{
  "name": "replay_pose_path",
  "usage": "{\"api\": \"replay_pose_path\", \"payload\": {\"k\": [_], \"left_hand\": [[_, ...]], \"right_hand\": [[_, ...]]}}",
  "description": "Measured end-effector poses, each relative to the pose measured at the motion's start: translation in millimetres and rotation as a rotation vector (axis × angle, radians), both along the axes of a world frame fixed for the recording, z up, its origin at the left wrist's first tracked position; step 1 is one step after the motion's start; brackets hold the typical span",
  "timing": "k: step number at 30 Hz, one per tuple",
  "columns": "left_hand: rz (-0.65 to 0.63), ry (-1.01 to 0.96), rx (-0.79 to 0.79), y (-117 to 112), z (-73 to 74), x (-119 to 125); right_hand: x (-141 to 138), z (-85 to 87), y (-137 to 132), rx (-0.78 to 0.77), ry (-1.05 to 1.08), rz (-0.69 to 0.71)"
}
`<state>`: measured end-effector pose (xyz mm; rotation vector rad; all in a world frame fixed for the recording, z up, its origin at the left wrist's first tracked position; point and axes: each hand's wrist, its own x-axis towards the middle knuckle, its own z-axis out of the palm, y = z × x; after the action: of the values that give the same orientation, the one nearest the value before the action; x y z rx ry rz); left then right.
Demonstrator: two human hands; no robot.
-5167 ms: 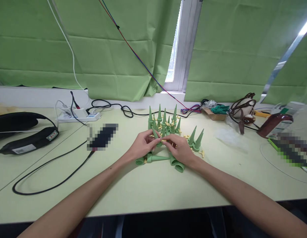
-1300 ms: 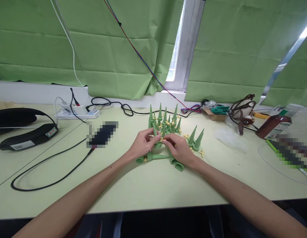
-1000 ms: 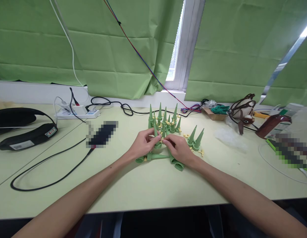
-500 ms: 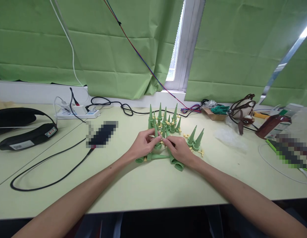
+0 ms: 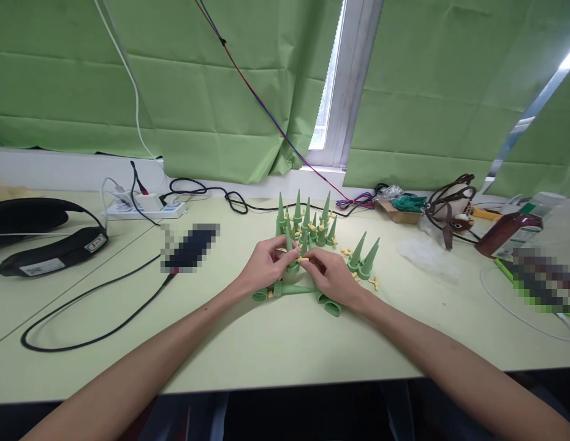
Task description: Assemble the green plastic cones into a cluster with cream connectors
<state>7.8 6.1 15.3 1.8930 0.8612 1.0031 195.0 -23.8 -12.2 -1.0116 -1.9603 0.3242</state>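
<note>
My left hand (image 5: 268, 263) is closed around a green plastic plant watering spike (image 5: 292, 258), which stands point up. From the other side my right hand (image 5: 331, 274) pinches a small yellow valve (image 5: 303, 259) against the spike; how deep it sits in the spike cannot be seen. More green spikes (image 5: 298, 208) stand point up just behind my hands, with yellow valves on or among them. Two spikes (image 5: 368, 262) stand to the right of my right hand, near loose yellow valves (image 5: 376, 283). In front, several spikes (image 5: 294, 289) lie on their sides, partly under my hands.
On the left of the table (image 5: 248, 355) lie a blurred dark device (image 5: 193, 248) with a black cable, a power strip (image 5: 147, 211) and a black padded item (image 5: 55, 254). To the right are a cardboard box (image 5: 398, 212), clear plastic wrap (image 5: 427, 257) and a dark red bottle (image 5: 510, 233).
My right fingers have shifted slightly at the spike, and more of the yellow valve shows between them. My left hand keeps its hold on the spike.
</note>
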Motion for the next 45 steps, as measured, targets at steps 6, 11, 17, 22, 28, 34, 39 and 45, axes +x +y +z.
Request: {"api": "replay_pose_path", "payload": {"k": [6, 11, 17, 22, 28, 34, 39, 45], "left_hand": [[-0.005, 0.005, 0.002, -2.1, 1.5, 0.6], [-0.014, -0.002, -0.005, -1.9, 0.5, 1.0], [-0.022, 0.010, 0.001, -2.8, 0.6, 1.0], [-0.027, 0.008, 0.003, -3.3, 1.3, 0.9], [-0.030, 0.008, -0.002, -4.6, 2.7, 1.9], [-0.016, 0.022, 0.008, -3.9, 1.3, 1.3], [0.001, 0.020, 0.014, -1.7, -0.1, 0.1], [0.020, 0.022, 0.030, -1.2, -0.4, 0.0]], "right_hand": [[1.0, -1.6, 0.1, 0.004, -0.007, 0.009], [1.3, -2.5, 1.0, 0.001, -0.027, -0.003], [1.2, -2.6, 1.2, -0.003, -0.044, -0.009], [1.4, -3.1, 1.7, -0.005, -0.053, -0.015], [1.5, -3.5, 3.3, -0.028, -0.050, -0.020], [0.2, -0.7, 1.3, -0.041, -0.005, -0.039], [-1.1, 3.4, -3.9, -0.049, 0.052, -0.017], [-0.2, 2.8, -4.7, -0.032, 0.050, 0.022]]}}
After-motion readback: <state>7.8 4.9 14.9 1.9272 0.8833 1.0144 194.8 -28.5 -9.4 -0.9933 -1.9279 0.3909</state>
